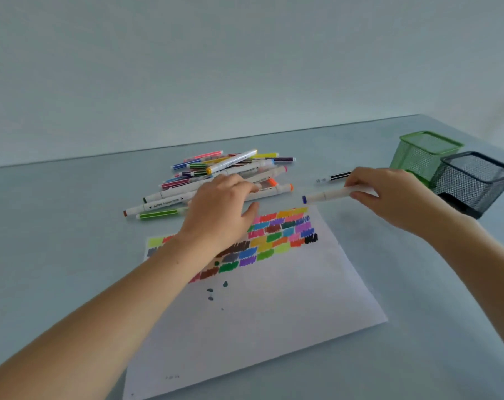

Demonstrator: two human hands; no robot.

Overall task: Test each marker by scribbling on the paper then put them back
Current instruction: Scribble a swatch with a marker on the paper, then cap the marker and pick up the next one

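- Above the far right corner of the white sheet of paper [273, 298], my right hand [389, 194] pinches a white-barrelled marker with a blue cap [328, 194], fingers and thumb curled round its right end, the capped end pointing left.
- Over by the loose heap of coloured markers [216, 174] at the far side of the pale blue worktop [71, 255], my left hand [219, 209] lies with fingers lightly bent on the nearest white barrels; whether it has closed round one I cannot tell.
- Rows of colour swatches [276, 235] already fill the paper's top edge.
- A thin black-striped marker [334, 176] lies alone, just beyond my right hand.
- Two mesh cups, a green one [424, 154] and a black one [473, 183], stand to the right, both looking vacant.
- I judge this the hand-over between markers: the blue one seems due for a cup, which calls for tipping it upright over a rim.
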